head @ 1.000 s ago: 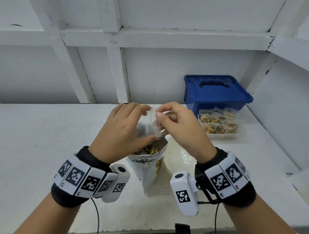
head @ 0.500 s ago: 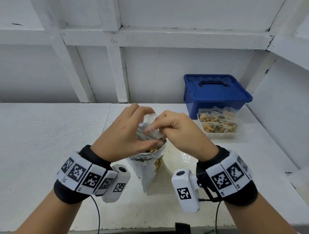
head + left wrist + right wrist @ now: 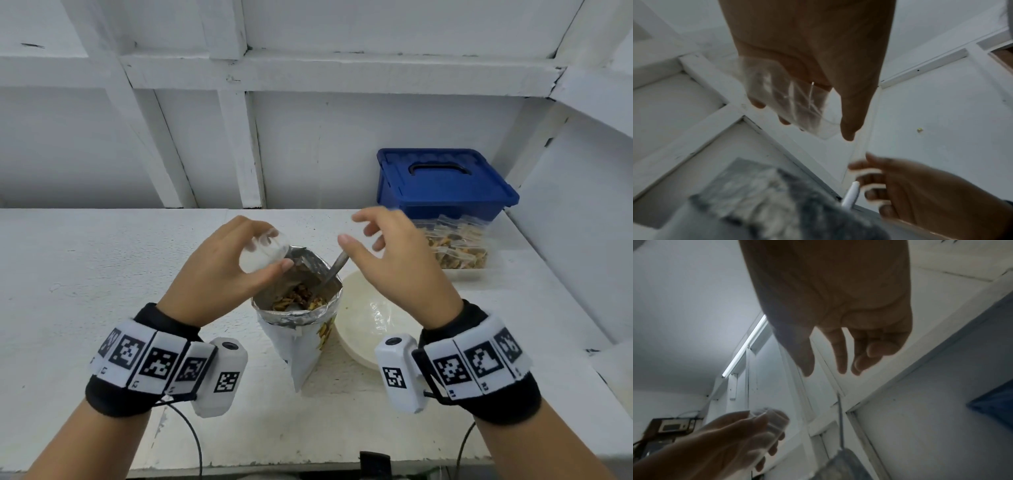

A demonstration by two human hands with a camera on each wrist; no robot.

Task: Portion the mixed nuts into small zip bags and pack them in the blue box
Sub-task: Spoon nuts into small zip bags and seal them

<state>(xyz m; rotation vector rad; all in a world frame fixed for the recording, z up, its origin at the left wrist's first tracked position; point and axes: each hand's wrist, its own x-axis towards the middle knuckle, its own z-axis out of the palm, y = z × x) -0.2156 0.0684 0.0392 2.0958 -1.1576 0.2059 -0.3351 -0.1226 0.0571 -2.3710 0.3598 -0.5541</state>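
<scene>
My left hand (image 3: 236, 270) holds a small clear empty zip bag (image 3: 262, 250), thumb and fingers curled round it, just above the open foil nut pouch (image 3: 301, 329). The same zip bag (image 3: 789, 102) shows in the left wrist view against the palm. Mixed nuts (image 3: 298, 299) lie inside the pouch, and a metal spoon handle (image 3: 337, 267) sticks out of it. My right hand (image 3: 373, 240) hovers over the spoon handle, fingers spread and holding nothing. The blue box (image 3: 442, 185) stands closed at the back right.
A clear tray (image 3: 459, 270) with several filled nut bags sits in front of the blue box. A shallow white bowl (image 3: 366, 325) lies right of the pouch. White wall beams rise behind the white table (image 3: 102, 274). A wall closes the right side.
My right hand has let go of the zip bag and moved right and up, fingers opening above the spoon handle. My left hand keeps the bag, now alone.
</scene>
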